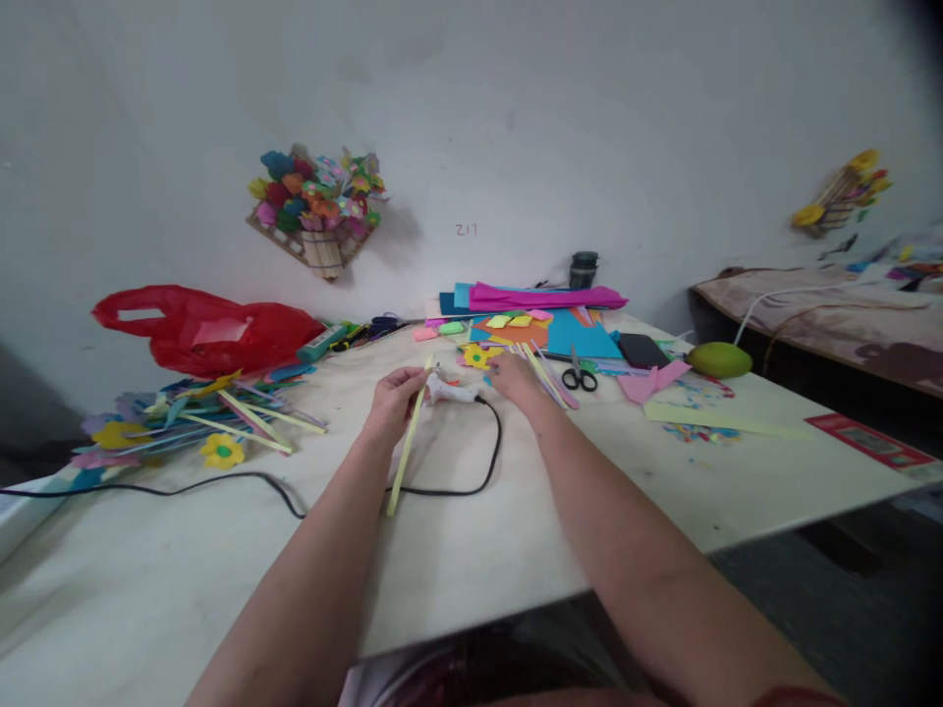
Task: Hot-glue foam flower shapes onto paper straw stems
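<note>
Your left hand (pixel 398 395) has a yellow strip (pixel 408 447) pinched shut, its long axis running near to far. Yellow flower (pixel 477 355) sits just left of your right hand (pixel 516 380), the nearer one; can't really tell if those fingers are gripping.

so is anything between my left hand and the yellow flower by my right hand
Yes, the white glue gun lies between your left hand, which holds a pale yellow strip, and the flower, a little nearer you than the flower.
</note>
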### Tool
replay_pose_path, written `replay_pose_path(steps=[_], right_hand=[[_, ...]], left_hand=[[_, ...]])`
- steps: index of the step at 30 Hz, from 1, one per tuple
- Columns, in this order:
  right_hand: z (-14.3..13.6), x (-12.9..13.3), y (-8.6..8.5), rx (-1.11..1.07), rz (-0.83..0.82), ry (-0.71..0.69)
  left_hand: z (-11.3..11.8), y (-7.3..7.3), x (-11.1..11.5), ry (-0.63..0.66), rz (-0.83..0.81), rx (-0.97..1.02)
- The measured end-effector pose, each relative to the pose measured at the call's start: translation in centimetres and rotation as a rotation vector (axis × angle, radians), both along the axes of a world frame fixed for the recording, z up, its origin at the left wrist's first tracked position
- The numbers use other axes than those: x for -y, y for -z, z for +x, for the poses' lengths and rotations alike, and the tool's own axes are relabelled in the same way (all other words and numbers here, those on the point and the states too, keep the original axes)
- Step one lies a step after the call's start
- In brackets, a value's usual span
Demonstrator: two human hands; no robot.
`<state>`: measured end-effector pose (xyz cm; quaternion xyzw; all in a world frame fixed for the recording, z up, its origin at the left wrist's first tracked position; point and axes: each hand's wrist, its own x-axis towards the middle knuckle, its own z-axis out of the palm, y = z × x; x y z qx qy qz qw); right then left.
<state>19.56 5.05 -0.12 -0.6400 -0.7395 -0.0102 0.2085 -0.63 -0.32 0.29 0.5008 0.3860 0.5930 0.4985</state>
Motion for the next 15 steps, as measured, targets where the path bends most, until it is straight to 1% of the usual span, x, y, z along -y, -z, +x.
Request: replay_pose_path(steps=[3, 6, 11, 15], right_hand=[[1.8, -0.3, -0.1, 0.045, -0.095, 0.046], [2.8, -0.5, 0.1, 0.098, -0.135, 0.035], [3.3, -0.7, 0.3, 0.153, -0.167, 0.029], [3.2, -0.8, 0.5, 0.197, -0.145, 0.009]], left_hand=[[0.1, 0.0, 0.0, 0.006, -0.003, 0.000], [0.1, 0.1, 0.1, 0.011, -0.002, -0.002], [0.2, 0.1, 0.2, 0.011, -0.008, -0.001], [0.1, 0.1, 0.0, 0.007, -0.012, -0.006]])
